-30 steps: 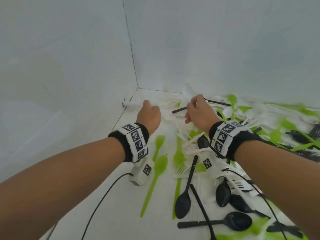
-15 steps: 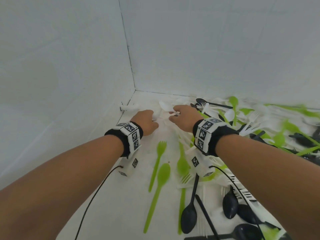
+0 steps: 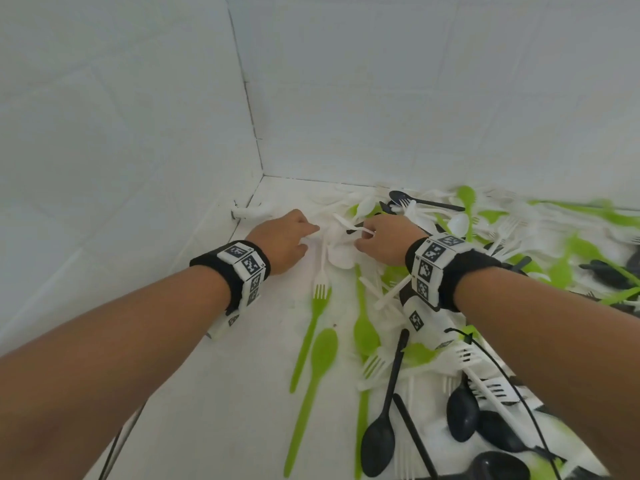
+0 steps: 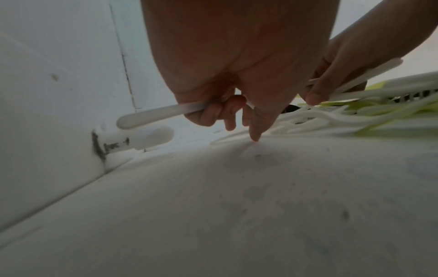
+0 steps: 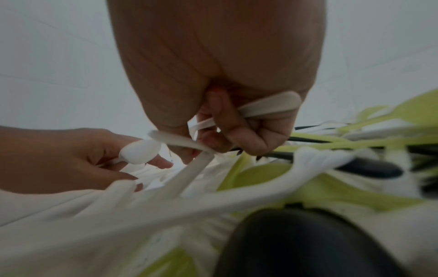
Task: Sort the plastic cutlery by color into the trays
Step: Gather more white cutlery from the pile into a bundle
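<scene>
Head: left hand (image 3: 282, 242) and right hand (image 3: 384, 242) meet frame centre over the white cutlery (image 3: 337, 249); mixed pile spreads right. No trays visible.
Left wrist: fingers curled round a white handle (image 4: 156, 114).
Right wrist: fingers clamp several white handles (image 5: 267, 106). Likely light, slick, springy; grip mid-handle.

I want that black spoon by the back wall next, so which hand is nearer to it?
Right. The right hand is just in front of the black spoon, slightly to its left. The left hand is farther left, by the corner, with white cutlery in its grip.
</scene>
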The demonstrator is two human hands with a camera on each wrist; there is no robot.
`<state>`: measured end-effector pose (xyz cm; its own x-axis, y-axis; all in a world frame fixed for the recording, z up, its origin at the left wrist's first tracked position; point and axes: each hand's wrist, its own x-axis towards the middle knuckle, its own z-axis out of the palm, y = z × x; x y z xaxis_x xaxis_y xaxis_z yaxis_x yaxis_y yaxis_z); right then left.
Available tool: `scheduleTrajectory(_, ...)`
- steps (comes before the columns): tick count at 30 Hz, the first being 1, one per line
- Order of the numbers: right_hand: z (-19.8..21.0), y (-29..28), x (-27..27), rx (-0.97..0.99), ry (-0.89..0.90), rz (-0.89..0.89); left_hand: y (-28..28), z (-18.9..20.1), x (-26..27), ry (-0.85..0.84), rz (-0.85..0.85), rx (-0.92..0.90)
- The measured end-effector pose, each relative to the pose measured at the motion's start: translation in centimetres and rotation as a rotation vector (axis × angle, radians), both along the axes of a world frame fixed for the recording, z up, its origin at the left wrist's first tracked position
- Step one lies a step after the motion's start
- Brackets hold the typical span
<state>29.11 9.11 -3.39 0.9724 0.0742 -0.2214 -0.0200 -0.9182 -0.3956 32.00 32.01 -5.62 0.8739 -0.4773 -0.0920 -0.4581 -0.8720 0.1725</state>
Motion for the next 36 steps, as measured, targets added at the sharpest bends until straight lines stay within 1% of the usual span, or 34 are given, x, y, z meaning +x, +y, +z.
scheduleTrajectory(3,0.1,-1.1,-0.4,0.038,-0.01,-0.003,-1.0,0.0,0.4,-0.009,-0.049,0.07)
scheduleTrajectory(5,0.2,-1.6,-0.8,0.083,-0.026,-0.028,-1.4,0.4,0.7,-0.013,-0.034,0.079)
scheduleTrajectory(9,0.2,-2.0,-0.5,0.157,-0.112,-0.132,-0.9,1.7,0.7,0.064,-0.024,0.026)
scheduleTrajectory(11,0.3,-1.7,0.2,0.173,-0.164,-0.121,-0.5,2.8,0.0,0.095,-0.007,-0.04)
scheduleTrajectory(13,0.4,-0.9,0.8,0.171,-0.177,-0.065,-0.4,4.2,-0.7,0.128,0.026,-0.044)
scheduleTrajectory(16,0.2,0.7,1.6,0.029,-0.082,0.056,-0.1,6.3,-1.5,0.159,0.064,0.057)
scheduleTrajectory(19,-0.7,2.1,2.5,-0.125,0.002,0.149,0.7,7.5,-2.0,0.19,0.061,0.171)
scheduleTrajectory(22,-0.8,2.7,3.2,-0.233,-0.032,0.191,1.4,8.4,-2.4,0.318,0.109,0.222)
scheduleTrajectory(25,-0.4,2.8,3.3,-0.215,-0.111,0.19,1.8,8.4,-2.4,0.389,0.16,0.205)
scheduleTrajectory(27,-0.2,2.8,3.3,-0.133,-0.146,0.167,1.9,8.0,-2.2,0.402,0.221,0.126)
scheduleTrajectory(29,0.6,2.7,3.0,0.006,-0.194,0.102,1.9,7.4,-2.1,0.393,0.299,0.028)
scheduleTrajectory(31,1.7,2.5,2.6,0.198,-0.265,0.012,1.8,6.7,-2.0,0.4,0.357,-0.067)
scheduleTrajectory(33,3.1,2.3,2.1,0.42,-0.317,-0.091,1.7,6.2,-1.9,0.444,0.398,-0.187)
scheduleTrajectory(36,5.2,2.2,1.2,0.652,-0.336,-0.23,1.1,5.9,-1.9,0.493,0.459,-0.415)
